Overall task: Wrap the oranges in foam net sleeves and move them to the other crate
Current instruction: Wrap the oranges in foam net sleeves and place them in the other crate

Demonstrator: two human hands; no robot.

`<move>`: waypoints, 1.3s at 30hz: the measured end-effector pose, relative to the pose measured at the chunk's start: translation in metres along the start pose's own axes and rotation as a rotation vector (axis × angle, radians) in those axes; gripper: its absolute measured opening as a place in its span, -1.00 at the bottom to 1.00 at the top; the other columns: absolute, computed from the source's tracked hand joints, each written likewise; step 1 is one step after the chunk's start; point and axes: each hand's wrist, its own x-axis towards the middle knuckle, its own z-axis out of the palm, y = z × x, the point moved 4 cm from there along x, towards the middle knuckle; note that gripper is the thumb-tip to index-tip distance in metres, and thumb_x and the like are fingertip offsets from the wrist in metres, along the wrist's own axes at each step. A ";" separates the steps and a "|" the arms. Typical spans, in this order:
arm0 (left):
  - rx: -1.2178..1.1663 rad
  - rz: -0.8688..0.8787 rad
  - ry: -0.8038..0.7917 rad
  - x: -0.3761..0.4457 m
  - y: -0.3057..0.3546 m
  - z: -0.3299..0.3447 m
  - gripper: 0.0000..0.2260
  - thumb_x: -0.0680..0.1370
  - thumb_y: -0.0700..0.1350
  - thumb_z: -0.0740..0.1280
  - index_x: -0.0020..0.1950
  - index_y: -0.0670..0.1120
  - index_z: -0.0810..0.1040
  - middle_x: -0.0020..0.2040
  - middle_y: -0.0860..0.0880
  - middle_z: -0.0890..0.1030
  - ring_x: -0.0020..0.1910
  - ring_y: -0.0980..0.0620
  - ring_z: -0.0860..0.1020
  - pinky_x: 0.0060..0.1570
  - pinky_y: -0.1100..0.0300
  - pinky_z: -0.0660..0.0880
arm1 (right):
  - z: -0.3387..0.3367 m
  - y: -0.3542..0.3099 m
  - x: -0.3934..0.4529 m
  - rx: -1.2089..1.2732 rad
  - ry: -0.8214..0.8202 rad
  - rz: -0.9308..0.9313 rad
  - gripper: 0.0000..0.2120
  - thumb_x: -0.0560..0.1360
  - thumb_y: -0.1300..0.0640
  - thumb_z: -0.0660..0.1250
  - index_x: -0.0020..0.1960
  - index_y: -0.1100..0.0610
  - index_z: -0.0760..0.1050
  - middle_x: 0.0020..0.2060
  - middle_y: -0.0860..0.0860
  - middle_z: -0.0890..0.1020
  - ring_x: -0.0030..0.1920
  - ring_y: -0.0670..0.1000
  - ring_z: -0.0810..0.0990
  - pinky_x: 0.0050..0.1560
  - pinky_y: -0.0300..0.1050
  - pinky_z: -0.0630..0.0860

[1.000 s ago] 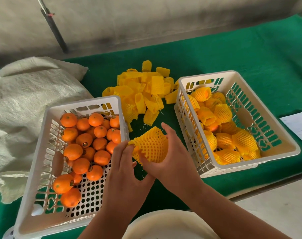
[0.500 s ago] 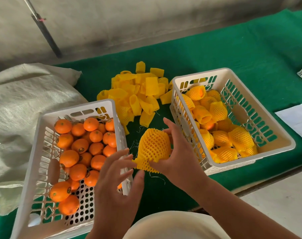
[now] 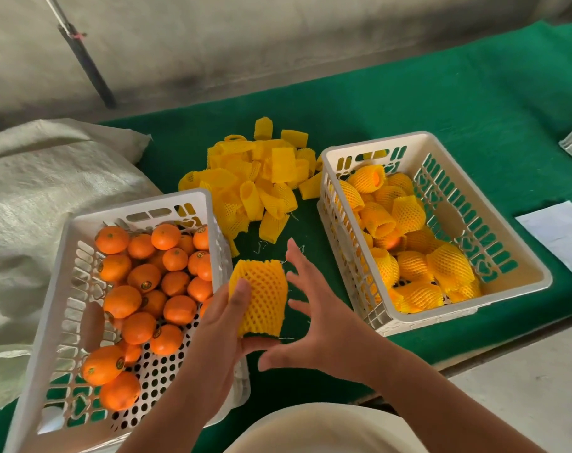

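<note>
Because your left hand (image 3: 225, 325) cradles the wrapped orange (image 3: 259, 297) from below with the thumb pressed across its front, the netted fruit sits low between the two crates, ready to be carried over. Your right hand (image 3: 323, 325) hangs just beside it with fingers spread wide, holding nothing. Bare oranges (image 3: 147, 282) fill the left crate (image 3: 49, 322) within easy reach, and wrapped ones lie in the right crate (image 3: 523, 279), where this one probably belongs. Farther back, between the crates, the spare sleeves (image 3: 255, 181) lie heaped on the green cloth (image 3: 441, 103).
</note>
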 end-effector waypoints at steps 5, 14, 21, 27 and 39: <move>0.198 0.076 -0.023 0.005 -0.013 0.005 -0.79 0.50 0.26 0.34 0.12 0.47 0.55 0.02 0.24 0.66 0.04 0.05 0.70 -0.18 -0.02 0.70 | 0.004 0.013 0.000 0.348 0.007 0.251 -0.17 0.45 -0.46 0.38 0.59 -0.17 0.22 0.40 -0.11 0.52 0.35 0.00 0.57 0.29 0.05 0.62; 0.591 0.181 -0.076 0.010 -0.008 -0.002 -0.71 0.48 0.28 0.33 0.18 0.57 0.51 0.02 0.34 0.67 -0.02 0.19 0.70 -0.28 0.29 0.64 | -0.009 0.035 0.000 0.480 0.147 0.311 -0.39 0.45 -0.22 0.53 0.43 -0.16 0.43 0.25 -0.05 0.62 0.25 0.05 0.64 0.21 0.03 0.66; 1.496 0.520 0.026 0.021 -0.042 -0.051 -0.61 0.62 0.30 0.20 0.28 0.13 0.61 0.33 0.08 0.57 0.33 -0.06 0.52 0.22 -0.12 0.50 | -0.099 0.051 0.002 0.652 0.474 0.286 -0.38 0.46 -0.20 0.54 0.43 -0.03 0.45 0.20 0.02 0.70 0.15 0.05 0.73 0.07 -0.06 0.69; 1.613 0.590 0.025 0.031 -0.084 -0.073 -0.32 0.66 0.33 -0.09 0.09 -0.03 0.74 0.50 -0.19 0.44 0.59 -0.19 0.23 0.40 -0.30 0.30 | -0.208 0.104 -0.001 0.137 0.794 0.456 -0.24 0.41 -0.34 0.49 0.48 -0.04 0.37 0.19 -0.04 0.61 0.16 0.06 0.61 0.01 -0.02 0.60; 1.508 0.661 0.055 0.037 -0.083 -0.071 -0.65 0.52 0.07 0.17 0.01 0.01 0.73 0.43 -0.15 0.51 0.52 -0.28 0.31 0.34 -0.34 0.39 | -0.245 0.204 0.031 -0.324 0.663 0.619 -0.40 0.52 -0.05 0.52 0.48 0.09 0.44 0.31 0.13 0.60 0.20 0.24 0.63 0.21 0.23 0.60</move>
